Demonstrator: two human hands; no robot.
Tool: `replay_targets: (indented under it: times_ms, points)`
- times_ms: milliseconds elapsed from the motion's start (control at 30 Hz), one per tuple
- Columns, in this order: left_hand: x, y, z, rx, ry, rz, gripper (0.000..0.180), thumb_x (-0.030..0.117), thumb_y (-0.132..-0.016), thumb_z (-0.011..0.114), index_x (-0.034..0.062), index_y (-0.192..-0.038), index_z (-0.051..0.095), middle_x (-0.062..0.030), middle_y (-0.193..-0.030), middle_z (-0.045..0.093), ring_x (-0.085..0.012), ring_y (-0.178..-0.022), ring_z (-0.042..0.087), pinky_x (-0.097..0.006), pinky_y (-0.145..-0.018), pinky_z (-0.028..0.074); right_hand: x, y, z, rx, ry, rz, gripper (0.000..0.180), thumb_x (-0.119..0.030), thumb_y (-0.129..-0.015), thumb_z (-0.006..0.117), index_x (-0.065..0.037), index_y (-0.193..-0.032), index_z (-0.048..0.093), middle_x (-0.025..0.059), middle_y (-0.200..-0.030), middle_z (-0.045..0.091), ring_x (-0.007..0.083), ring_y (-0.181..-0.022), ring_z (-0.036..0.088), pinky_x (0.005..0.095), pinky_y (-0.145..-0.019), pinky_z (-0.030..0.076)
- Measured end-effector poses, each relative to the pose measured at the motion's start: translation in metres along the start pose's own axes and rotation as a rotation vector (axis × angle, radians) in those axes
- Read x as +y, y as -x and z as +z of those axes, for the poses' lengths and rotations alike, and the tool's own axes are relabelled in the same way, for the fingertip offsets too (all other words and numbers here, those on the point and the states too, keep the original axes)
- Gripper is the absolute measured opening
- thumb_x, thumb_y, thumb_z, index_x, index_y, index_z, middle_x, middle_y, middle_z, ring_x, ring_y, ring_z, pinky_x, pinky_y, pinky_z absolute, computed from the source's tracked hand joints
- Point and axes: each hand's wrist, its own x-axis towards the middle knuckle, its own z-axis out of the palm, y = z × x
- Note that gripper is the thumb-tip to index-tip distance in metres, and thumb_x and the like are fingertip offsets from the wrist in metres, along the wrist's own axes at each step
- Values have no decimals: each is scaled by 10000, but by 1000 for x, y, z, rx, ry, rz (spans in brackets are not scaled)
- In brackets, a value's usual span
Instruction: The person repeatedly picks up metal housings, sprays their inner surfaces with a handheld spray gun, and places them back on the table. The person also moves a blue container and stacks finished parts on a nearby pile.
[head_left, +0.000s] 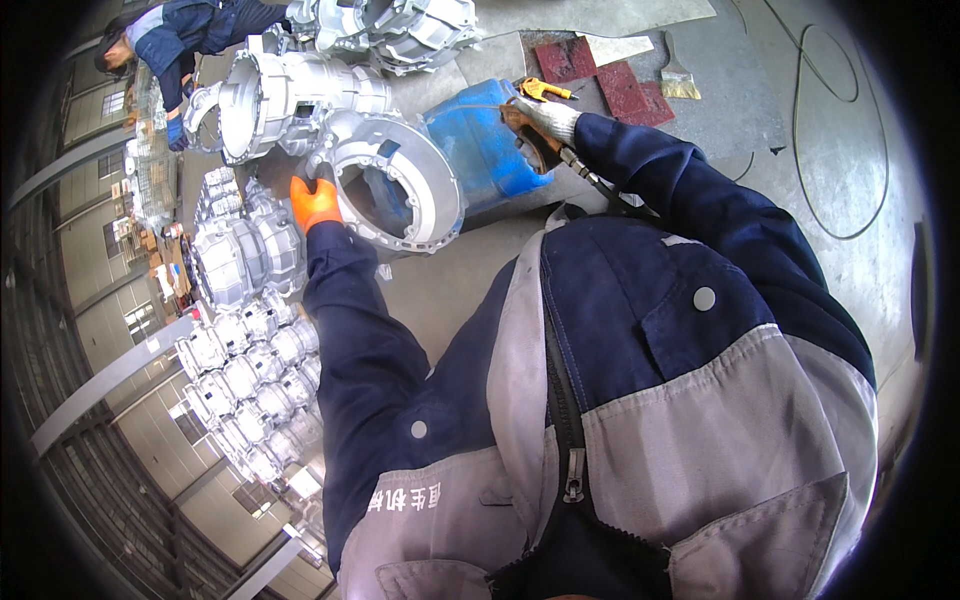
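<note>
One metal casing [438, 178] sits by the near edge of the worktop [725, 115] — your left hand [316, 202] at its side, your right hand [548, 118] around a hand tool [530, 142].
Your orange-gloved left fingers meet the casing's left side, their tips partly hidden, so I can't tell whether they pinch it; your pale-gloved right is wrapped round the brownish tool, which has a hose [592, 180] behind it. A blue jug [468, 135] is just beside the casing — toward the worktop's right edge lie dark red sheets [620, 92] and a brush [678, 75].
</note>
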Motion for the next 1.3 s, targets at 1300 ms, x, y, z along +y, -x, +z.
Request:
replay_targets:
  times_ms: [1300]
  points:
    - [-24, -11, -7, 104, -313, 35, 374, 285, -736, 688, -41, -896, 595, -152, -815, 652, -264, -729, 607, -360, -686, 462, 92, 61, 12, 57, -59, -151, 554, -616, -858, 438, -84, -914, 581, 77, -717, 570, 188, -540, 543, 344, -468, 473]
